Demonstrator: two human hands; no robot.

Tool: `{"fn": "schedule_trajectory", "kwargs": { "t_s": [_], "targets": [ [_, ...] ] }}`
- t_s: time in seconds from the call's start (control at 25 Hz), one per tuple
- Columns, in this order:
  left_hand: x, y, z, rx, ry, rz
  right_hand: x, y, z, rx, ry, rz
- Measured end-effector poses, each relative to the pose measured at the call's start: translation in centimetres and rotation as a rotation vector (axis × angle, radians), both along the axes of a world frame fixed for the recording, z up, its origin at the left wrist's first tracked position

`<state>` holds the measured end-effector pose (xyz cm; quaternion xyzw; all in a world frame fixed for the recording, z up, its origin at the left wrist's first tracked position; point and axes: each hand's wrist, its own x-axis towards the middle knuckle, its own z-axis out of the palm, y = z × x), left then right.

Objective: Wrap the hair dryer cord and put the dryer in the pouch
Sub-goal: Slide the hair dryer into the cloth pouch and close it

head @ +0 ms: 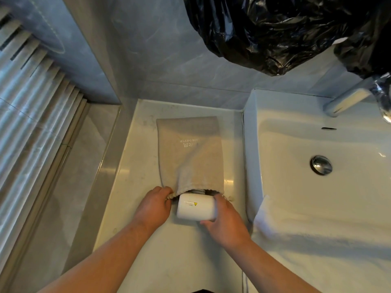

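White washbasin [317, 197]: occupies the right of the view, set against the countertop edge. A crumpled black plastic bag [275, 28] hangs over its far side and covers part of the chrome faucet [347, 100].

Slatted panel [27, 102]: runs along the left, well apart from the work area.

Pale countertop [131, 166]: lies between the tiled wall and the basin and carries the task items.

Beige fabric pouch [188, 149]: lies flat on the countertop with its closed end toward the wall and its gathered mouth toward the person (the printed lettering reads upside down from here).

Left hand [153, 206]: fingers are curled and pinch the left edge of the pouch mouth at the drawstring [169, 196].

Right hand [226, 220]: fingers are curled round the right end of the hair dryer [195, 209], with the thumb under its near side.

Hair dryer: the white barrel lies crosswise on the countertop between both hands, touching the pouch mouth. Its far side sits at the opening, and a darker part shows just inside. A yellow warning triangle is on top.

Basin drain [321, 165]: chrome, in the bowl.
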<state>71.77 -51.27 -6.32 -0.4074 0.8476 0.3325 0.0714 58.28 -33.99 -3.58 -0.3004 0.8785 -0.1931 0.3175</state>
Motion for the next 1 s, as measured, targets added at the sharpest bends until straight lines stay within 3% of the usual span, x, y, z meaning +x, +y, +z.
{"fn": "schedule_trajectory", "kwargs": {
  "t_s": [0.2,0.52,0.64,0.76,1.0],
  "targets": [
    [0.5,0.4,0.0,-0.007,0.056,-0.078,0.1,-1.8,0.1,-0.061,0.053,-0.133],
    [-0.4,0.6,1.2,0.015,0.098,0.041,-1.9,-1.2,-0.1,-0.139,-0.034,-0.237],
    [-1.9,0.7,1.3,-0.061,0.130,-0.088,-3.8,-1.2,-0.9,-0.024,-0.152,0.010],
    [-2.5,0.3,1.2,0.008,0.134,-0.105,-4.1,-2.0,-1.6,0.047,-0.174,0.175],
    [-1.7,0.2,0.9,-0.119,0.204,-0.076,-3.5,-1.9,-1.0,-0.045,-0.192,-0.055]
  ]
}}
